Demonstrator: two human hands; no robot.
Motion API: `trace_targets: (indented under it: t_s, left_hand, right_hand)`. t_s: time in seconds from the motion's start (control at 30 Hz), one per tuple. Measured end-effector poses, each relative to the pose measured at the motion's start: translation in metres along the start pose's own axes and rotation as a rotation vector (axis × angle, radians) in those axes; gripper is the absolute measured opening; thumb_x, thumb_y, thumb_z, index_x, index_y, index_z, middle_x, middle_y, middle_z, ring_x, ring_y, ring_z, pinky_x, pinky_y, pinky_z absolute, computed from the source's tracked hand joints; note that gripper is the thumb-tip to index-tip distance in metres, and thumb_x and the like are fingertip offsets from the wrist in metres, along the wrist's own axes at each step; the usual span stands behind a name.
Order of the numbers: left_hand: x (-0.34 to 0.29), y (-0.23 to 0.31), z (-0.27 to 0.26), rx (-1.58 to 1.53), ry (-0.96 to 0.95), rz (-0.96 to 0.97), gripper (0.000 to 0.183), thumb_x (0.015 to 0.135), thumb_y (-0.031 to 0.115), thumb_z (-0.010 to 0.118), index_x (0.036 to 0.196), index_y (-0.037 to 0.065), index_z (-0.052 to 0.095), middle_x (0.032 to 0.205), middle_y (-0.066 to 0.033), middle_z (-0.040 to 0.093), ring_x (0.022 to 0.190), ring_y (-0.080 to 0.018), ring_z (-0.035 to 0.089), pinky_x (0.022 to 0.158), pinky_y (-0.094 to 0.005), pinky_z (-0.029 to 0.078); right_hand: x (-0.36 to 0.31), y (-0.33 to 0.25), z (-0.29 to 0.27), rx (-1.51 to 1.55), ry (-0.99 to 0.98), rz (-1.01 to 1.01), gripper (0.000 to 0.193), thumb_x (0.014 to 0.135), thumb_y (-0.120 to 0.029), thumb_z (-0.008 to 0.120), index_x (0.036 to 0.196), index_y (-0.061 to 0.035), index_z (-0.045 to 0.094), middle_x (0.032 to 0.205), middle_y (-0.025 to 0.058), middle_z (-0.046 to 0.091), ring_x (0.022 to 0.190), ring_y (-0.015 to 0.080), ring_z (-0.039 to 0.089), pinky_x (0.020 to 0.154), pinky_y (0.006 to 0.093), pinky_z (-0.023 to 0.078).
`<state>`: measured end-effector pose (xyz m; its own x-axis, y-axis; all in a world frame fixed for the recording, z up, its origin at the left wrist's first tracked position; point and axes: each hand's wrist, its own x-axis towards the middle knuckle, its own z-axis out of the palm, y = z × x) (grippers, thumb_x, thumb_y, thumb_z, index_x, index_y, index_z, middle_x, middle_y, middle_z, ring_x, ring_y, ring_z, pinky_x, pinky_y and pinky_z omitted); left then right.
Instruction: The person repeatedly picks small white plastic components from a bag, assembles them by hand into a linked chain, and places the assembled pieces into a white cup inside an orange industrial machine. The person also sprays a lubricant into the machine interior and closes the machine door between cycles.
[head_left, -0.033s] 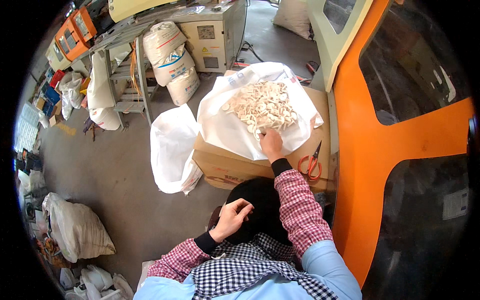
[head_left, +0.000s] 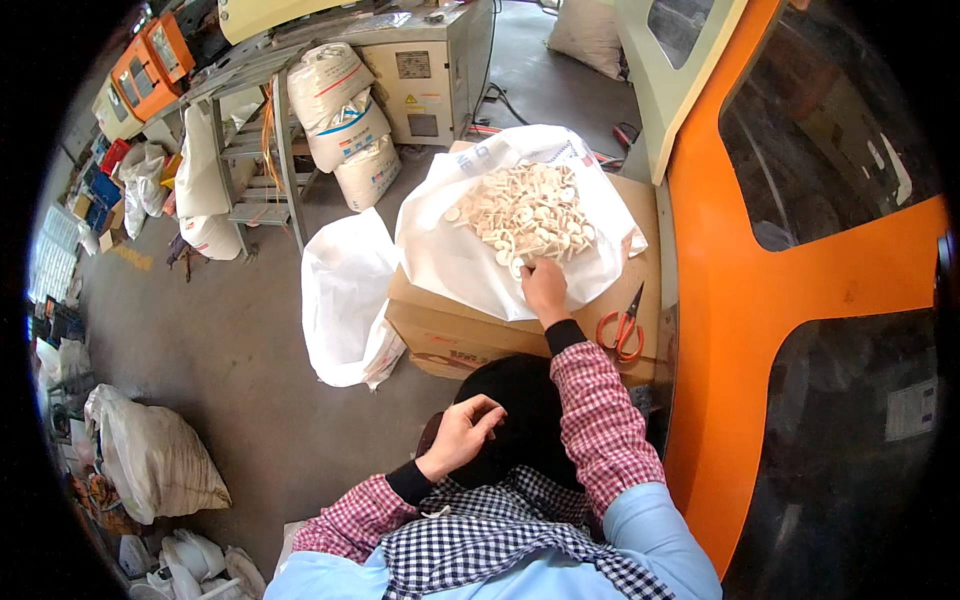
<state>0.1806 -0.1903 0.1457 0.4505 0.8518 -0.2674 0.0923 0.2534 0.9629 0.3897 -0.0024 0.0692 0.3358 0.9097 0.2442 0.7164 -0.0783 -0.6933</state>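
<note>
At the near edge of a pile of small off-white pieces with round heads and thin stems point(head_left: 535, 210), my right hand point(head_left: 545, 287) is closed, thumb and fingers pinching a small white round-headed piece point(head_left: 518, 268). The pile lies on a spread white woven bag point(head_left: 440, 235) on top of a cardboard box point(head_left: 430, 325). Closer to my body, above my lap, my left hand point(head_left: 462, 437) is curled with its fingertips together; whatever they may hold cannot be made out. Red-handled scissors point(head_left: 622, 334) lie on the cardboard right of my right hand.
An open white sack point(head_left: 345, 300) stands on the floor left of the box. An orange machine point(head_left: 720, 330) rises close on my right. Stacked full sacks point(head_left: 335, 110) and a metal step stand point(head_left: 262, 212) are farther left; a filled bag point(head_left: 155, 455) sits at lower left.
</note>
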Motion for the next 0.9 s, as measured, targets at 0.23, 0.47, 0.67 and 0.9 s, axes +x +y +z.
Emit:
trace_targets:
  t_s: [0.23,0.47,0.67,0.9]
  left_hand:
    - [0.052,0.046,-0.03,-0.262,0.112,0.039,0.028,0.093,0.021,0.052,0.104,-0.004,0.055,0.079,-0.0036,0.059,0.056,-0.0064,0.051,0.049,-0.0188,0.04]
    - [0.029,0.052,-0.026,-0.576,-0.076,0.031,0.025,0.095,0.018,0.049,0.109,-0.002,0.055,0.094,-0.0049,0.061,0.078,-0.0098,0.059,0.067,-0.0211,0.049]
    - [-0.003,0.042,-0.038,-0.542,-0.153,-0.034,0.024,0.095,0.017,0.049,0.109,-0.002,0.055,0.092,-0.0063,0.062,0.076,-0.0112,0.06,0.064,-0.0223,0.05]
    - [-0.019,0.05,-0.047,-0.489,-0.266,-0.171,0.018,0.095,0.017,0.049,0.1,0.002,0.056,0.082,-0.0026,0.06,0.061,-0.006,0.053,0.054,-0.0184,0.043]
  right_hand:
    - [-0.098,-0.078,-0.08,0.922,-0.044,0.116,0.01,0.086,-0.008,0.06,0.085,0.0023,0.061,0.078,0.0001,0.061,0.071,0.0058,0.054,0.066,0.0206,0.044]
    - [-0.16,-0.109,-0.115,0.728,-0.144,-0.131,0.004,0.084,0.001,0.059,0.081,0.0031,0.057,0.075,0.0019,0.055,0.065,0.0063,0.055,0.054,0.0193,0.043]
    - [-0.18,-0.12,-0.125,0.473,-0.203,-0.278,0.008,0.08,-0.006,0.062,0.081,0.0007,0.057,0.078,0.0107,0.057,0.06,0.0194,0.058,0.052,0.0267,0.045]
    - [-0.189,-0.132,-0.141,0.373,-0.237,-0.595,0.031,0.08,-0.003,0.058,0.111,-0.0007,0.054,0.094,0.0129,0.057,0.079,0.0255,0.062,0.062,0.0332,0.052]
